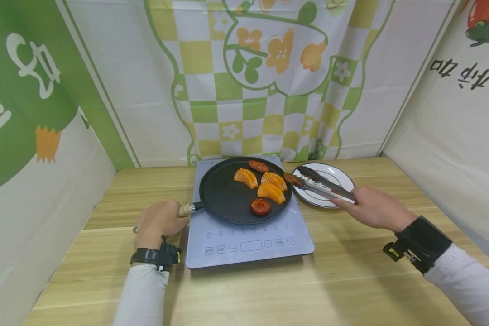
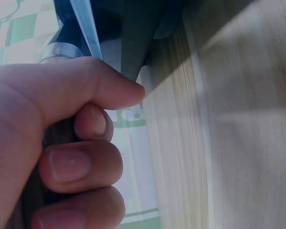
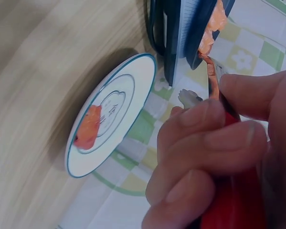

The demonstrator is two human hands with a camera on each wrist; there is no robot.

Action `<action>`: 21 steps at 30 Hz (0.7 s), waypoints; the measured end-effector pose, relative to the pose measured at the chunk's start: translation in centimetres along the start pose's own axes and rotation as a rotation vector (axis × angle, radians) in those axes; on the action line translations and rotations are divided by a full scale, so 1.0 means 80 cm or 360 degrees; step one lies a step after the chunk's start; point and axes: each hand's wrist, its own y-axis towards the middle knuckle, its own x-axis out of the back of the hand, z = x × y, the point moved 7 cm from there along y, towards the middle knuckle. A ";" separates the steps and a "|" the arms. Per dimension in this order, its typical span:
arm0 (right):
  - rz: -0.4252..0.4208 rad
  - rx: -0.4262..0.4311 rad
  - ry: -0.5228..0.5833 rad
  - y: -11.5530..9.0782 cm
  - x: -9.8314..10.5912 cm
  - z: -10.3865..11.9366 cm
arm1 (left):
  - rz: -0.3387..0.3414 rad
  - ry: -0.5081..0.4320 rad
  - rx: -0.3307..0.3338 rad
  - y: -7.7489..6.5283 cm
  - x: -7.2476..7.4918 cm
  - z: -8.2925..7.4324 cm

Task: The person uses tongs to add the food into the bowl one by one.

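My left hand (image 1: 160, 222) grips the light handle (image 1: 184, 210) of a flat black pan (image 1: 224, 194); its fingers curl round the handle in the left wrist view. In the pan lie three orange, white-striped salmon slices (image 1: 246, 178), a scored sausage-like piece (image 1: 258, 166) and a round red piece (image 1: 260, 207). My right hand (image 1: 375, 208) holds metal tongs (image 1: 319, 188) with their arms spread, tips between the pan's right edge and a white plate (image 1: 342, 176). An orange-red piece of food (image 3: 89, 128) lies on the plate in the right wrist view.
The pan stands on a pale induction cooker (image 1: 224, 233) with a touch panel along its front. Beneath is a wooden table (image 1: 350, 280). Patterned cloth (image 1: 236, 108) hangs behind, with printed walls at both sides. The plate stands close to the cooker's right edge.
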 end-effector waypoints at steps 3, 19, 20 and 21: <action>-0.0002 -0.0016 -0.0005 -0.002 -0.002 -0.008 | 0.0004 0.0003 0.0002 0.000 0.000 0.000; 0.0018 -0.0109 -0.0055 -0.018 -0.011 -0.035 | 0.0010 -0.0013 0.0006 0.000 0.000 0.000; 0.0016 -0.0108 -0.0053 -0.019 -0.011 -0.037 | 0.0007 -0.0014 0.0005 0.000 0.000 0.000; 0.0011 -0.0101 -0.0048 -0.019 -0.012 -0.038 | 0.0005 -0.0015 0.0005 -0.001 0.000 0.000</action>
